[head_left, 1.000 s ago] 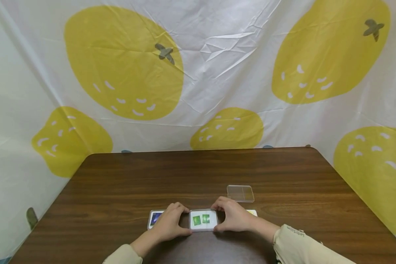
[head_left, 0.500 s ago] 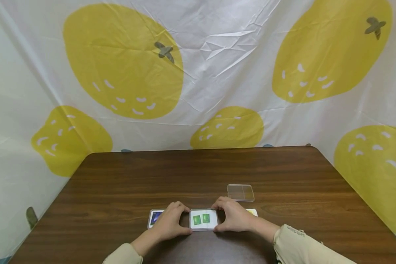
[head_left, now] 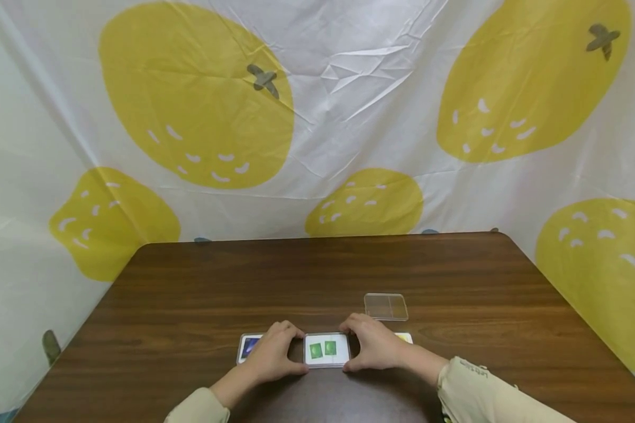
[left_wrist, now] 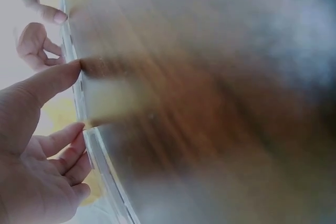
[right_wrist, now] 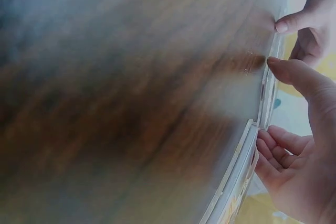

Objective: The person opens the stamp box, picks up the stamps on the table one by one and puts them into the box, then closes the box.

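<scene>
A flat clear plastic case (head_left: 340,357) lies at the table's near middle, its white face bearing two green squares. My left hand (head_left: 271,354) holds its left end, thumb at the near corner and fingers at the far one. At the right end, my right hand (head_left: 376,345) grips it the same way. Both wrist views show the case edge-on, low over the wood, between thumb and fingertips. Partly behind the left hand lies a second case (head_left: 247,348) with a blue-purple picture. A third one (head_left: 405,338), with a bit of yellow, is mostly hidden by the right hand.
A clear, see-through plastic lid (head_left: 385,307) lies flat beyond the right hand. The dark wooden table (head_left: 243,276) runs back to a white cloth (head_left: 323,129) printed with yellow fruit, which hangs behind and at both sides.
The head view tilts very slightly, so everything shifts up a few pixels. Both hands keep their hold on the case, and nothing moves on the table.
</scene>
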Tool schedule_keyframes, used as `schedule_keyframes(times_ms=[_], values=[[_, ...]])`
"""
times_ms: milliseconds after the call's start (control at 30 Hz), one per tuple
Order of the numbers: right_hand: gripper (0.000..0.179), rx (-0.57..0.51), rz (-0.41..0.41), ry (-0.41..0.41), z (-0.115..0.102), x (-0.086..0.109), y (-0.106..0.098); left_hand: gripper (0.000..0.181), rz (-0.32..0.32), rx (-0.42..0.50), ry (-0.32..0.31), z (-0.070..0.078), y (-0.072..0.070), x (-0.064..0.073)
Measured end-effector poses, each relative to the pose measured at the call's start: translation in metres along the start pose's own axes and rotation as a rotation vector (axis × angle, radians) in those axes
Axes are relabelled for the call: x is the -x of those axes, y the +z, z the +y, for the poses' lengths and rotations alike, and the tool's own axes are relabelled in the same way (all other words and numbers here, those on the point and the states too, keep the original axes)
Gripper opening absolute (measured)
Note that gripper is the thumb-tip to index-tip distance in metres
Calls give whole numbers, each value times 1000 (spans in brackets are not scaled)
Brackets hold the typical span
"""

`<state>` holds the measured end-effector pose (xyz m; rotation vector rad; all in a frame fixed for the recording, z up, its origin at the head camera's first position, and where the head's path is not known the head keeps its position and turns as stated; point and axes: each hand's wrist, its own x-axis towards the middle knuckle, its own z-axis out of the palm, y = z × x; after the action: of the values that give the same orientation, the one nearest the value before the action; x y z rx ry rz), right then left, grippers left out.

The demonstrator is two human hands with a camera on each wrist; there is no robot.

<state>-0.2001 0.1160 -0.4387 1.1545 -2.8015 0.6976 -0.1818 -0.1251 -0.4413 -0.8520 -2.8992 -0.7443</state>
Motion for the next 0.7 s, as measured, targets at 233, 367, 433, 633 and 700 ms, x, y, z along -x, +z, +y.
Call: schedule_keyframes(times_ms=[233, 367, 433, 633, 700], values=[[57, -50, 20, 19, 9, 3, -7, 64, -29, 6, 23, 1, -3, -2], [55, -80, 60, 20, 14, 8, -18, 66, -21, 23, 26, 8, -5, -7], [56, -122, 66, 33, 17, 10, -25, 67, -8, 28, 36, 13, -4, -12], [57, -220, 96, 70, 30, 18, -41, 68, -2, 19, 76, 36, 7, -28], [56, -220, 112, 78, 34, 21, -45, 69, -15, 15, 89, 43, 11, -33]])
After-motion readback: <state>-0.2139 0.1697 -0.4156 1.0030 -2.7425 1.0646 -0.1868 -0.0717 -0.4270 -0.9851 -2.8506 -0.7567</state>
